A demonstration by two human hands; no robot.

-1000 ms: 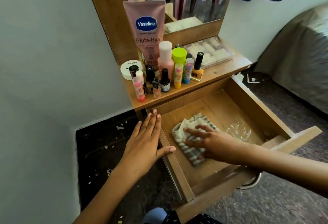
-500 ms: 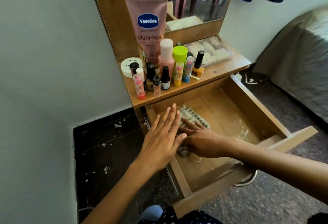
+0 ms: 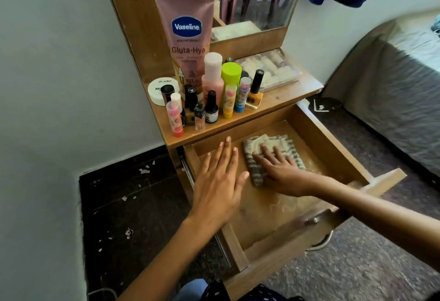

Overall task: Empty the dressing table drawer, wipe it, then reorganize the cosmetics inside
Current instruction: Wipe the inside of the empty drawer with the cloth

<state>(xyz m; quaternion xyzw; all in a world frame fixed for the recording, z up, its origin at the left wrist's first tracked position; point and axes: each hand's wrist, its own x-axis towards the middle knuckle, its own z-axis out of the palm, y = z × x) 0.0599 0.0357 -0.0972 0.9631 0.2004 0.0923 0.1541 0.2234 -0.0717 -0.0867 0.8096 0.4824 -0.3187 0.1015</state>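
While both hands lie flat, the right hand (image 3: 281,172) has pushed the cloth (image 3: 269,155) rightward.

The drawer (image 3: 331,148) is matt brown wood, its floor streaked wet and shiny. The cloth (image 3: 273,144) at its 12 o'clock end is soft striped fabric. The desk (image 3: 285,97) is similar wood; its lotion tube (image 3: 188,38) is glossy plastic, like the nail polish bottle (image 3: 255,95).
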